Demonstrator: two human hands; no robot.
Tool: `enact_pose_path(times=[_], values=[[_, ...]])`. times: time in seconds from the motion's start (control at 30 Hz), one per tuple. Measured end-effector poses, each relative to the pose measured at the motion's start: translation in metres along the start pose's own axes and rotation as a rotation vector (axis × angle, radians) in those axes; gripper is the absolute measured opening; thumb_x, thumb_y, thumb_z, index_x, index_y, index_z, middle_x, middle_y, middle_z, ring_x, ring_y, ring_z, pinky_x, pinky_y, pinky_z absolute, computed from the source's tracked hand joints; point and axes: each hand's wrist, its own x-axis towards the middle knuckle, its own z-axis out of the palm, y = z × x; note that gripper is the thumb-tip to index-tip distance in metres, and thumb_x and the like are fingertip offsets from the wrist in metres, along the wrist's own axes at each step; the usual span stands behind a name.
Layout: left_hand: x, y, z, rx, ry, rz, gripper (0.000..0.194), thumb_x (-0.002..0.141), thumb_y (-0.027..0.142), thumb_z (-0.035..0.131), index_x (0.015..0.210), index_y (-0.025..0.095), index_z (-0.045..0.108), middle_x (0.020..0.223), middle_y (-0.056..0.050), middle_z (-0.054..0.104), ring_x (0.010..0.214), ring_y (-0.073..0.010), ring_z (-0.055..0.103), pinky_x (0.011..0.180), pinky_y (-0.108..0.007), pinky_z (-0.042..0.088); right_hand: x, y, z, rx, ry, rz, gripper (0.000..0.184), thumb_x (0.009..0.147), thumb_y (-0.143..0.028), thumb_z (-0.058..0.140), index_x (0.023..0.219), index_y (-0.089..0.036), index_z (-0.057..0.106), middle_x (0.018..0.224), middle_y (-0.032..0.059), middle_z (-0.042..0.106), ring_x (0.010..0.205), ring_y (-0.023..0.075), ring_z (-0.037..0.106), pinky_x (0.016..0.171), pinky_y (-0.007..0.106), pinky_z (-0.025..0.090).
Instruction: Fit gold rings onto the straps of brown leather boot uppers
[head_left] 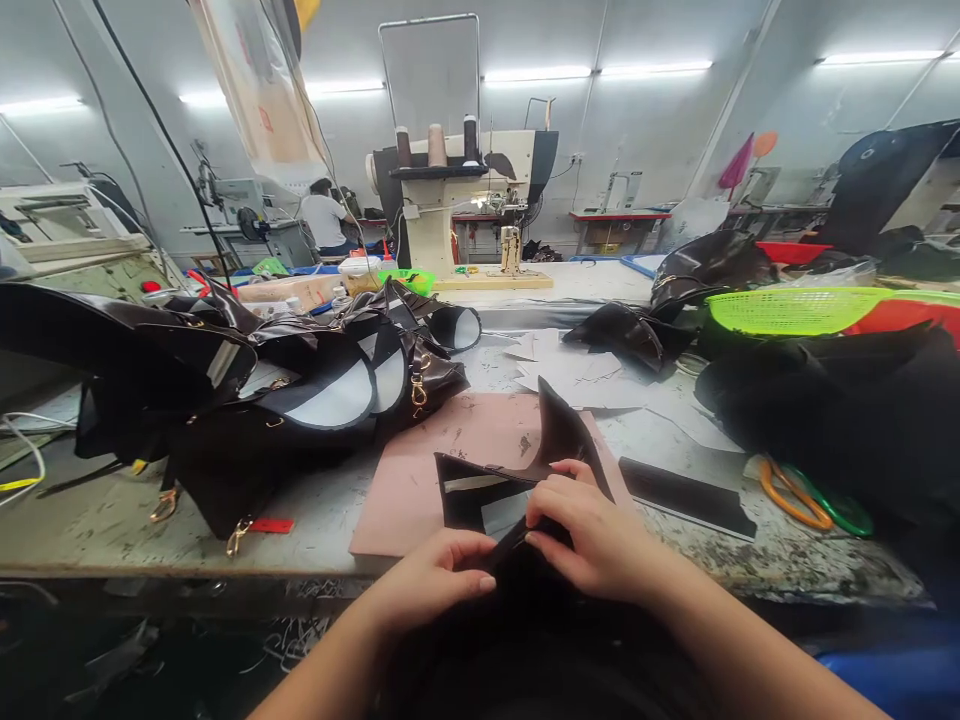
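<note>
A dark brown leather bag piece (pixel 566 435) lies partly on a pink board (pixel 405 470) and hangs over the table's front edge toward me. My left hand (pixel 450 572) pinches its near edge between thumb and fingers. Just to the right, my right hand (pixel 574 520) grips the same edge, fingers curled over it and thumb below. Pale strips show on the piece's inner side. Right of the board lies a flat dark strip (pixel 690 495) with a white edge. The lower part of the bag piece is dark and hard to make out.
Dark bag parts with gold clasps (pixel 420 385) are heaped at left. Scissors with orange and green handles (pixel 799 497) lie at right beside dark material (pixel 840 410) and a green basket (pixel 795 310). A sewing machine (pixel 442 210) stands behind; a person (pixel 326 220) sits farther back.
</note>
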Motion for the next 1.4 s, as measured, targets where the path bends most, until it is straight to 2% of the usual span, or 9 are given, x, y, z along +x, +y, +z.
enact_pose_path(times=[0.27,0.6,0.67,0.73,0.8,0.83,0.93,1.03,1.4], values=[[0.027,0.004,0.018,0.279,0.146,0.093,0.015,0.066,0.026,0.062,0.060,0.013,0.058,0.056,0.004,0.044,0.058,-0.0108,0.038,0.053,-0.022,0.029,-0.007,0.000,-0.006,-0.097,0.034,-0.019,0.013,0.072,-0.008,0.047,0.075,-0.020,0.049,0.070,-0.0018,0.056,0.070,0.0145,0.053,0.097,0.047,0.022],[0.044,0.008,0.021,0.066,-0.062,0.158,0.029,0.063,0.017,0.064,0.092,0.018,0.065,0.087,0.001,0.062,0.086,-0.0167,0.051,0.079,-0.026,0.038,-0.014,0.008,-0.012,-0.080,0.082,-0.062,0.021,0.069,-0.001,0.043,0.075,-0.020,0.049,0.070,-0.0020,0.056,0.069,0.0137,0.053,0.096,0.046,0.025],[0.052,0.010,0.026,0.145,-0.039,0.164,0.018,0.066,0.024,0.065,0.081,0.014,0.066,0.074,0.001,0.059,0.075,-0.0149,0.050,0.071,-0.025,0.038,-0.018,0.011,-0.008,-0.047,0.202,-0.126,0.021,0.071,-0.002,0.044,0.079,-0.021,0.049,0.074,-0.0014,0.057,0.072,0.0140,0.054,0.095,0.044,0.029],[0.059,0.011,0.031,0.187,0.008,0.124,0.019,0.067,0.031,0.065,0.070,0.012,0.064,0.061,0.003,0.053,0.062,-0.0121,0.046,0.061,-0.024,0.035,-0.025,0.018,-0.004,-0.014,0.486,-0.107,0.021,0.074,-0.006,0.049,0.088,-0.022,0.050,0.089,0.0026,0.058,0.085,0.0174,0.055,0.092,0.042,0.034],[0.063,0.011,0.036,0.168,0.061,0.075,0.023,0.063,0.034,0.067,0.064,0.011,0.062,0.055,0.004,0.049,0.055,-0.0104,0.043,0.055,-0.023,0.032,-0.033,0.028,0.001,0.066,0.774,0.085,0.026,0.074,-0.016,0.056,0.097,-0.022,0.048,0.100,0.0067,0.055,0.095,0.0216,0.053,0.087,0.041,0.039],[0.065,0.011,0.038,0.141,0.077,0.063,0.023,0.061,0.034,0.069,0.065,0.011,0.062,0.055,0.004,0.050,0.055,-0.0107,0.044,0.055,-0.023,0.032,-0.037,0.033,0.003,0.152,0.824,0.227,0.029,0.073,-0.021,0.059,0.100,-0.022,0.047,0.098,0.0072,0.055,0.093,0.0227,0.053,0.083,0.041,0.043],[0.069,0.011,0.042,0.073,0.092,0.109,0.028,0.058,0.031,0.071,0.079,0.012,0.067,0.070,-0.001,0.063,0.069,-0.0166,0.054,0.066,-0.026,0.038,-0.043,0.043,0.008,0.535,0.585,0.556,0.030,0.070,-0.033,0.063,0.092,-0.020,0.050,0.082,0.0036,0.059,0.078,0.0212,0.058,0.073,0.038,0.048],[0.074,0.010,0.045,0.081,0.085,0.148,0.032,0.065,0.035,0.067,0.088,0.012,0.068,0.080,-0.005,0.067,0.077,-0.0208,0.057,0.072,-0.029,0.041,-0.043,0.044,0.009,0.806,0.405,0.635,0.026,0.068,-0.038,0.065,0.083,-0.019,0.053,0.078,0.0020,0.061,0.077,0.0205,0.059,0.074,0.036,0.047],[0.074,-0.002,0.062,0.159,0.239,0.256,0.024,0.069,0.034,0.061,0.070,0.011,0.070,0.063,-0.002,0.063,0.061,-0.0154,0.050,0.060,-0.025,0.037,-0.036,0.041,0.004,1.093,0.410,0.638,0.035,0.057,-0.037,0.075,0.074,-0.018,0.051,0.073,-0.0002,0.060,0.071,0.0163,0.056,0.065,0.029,0.044]])
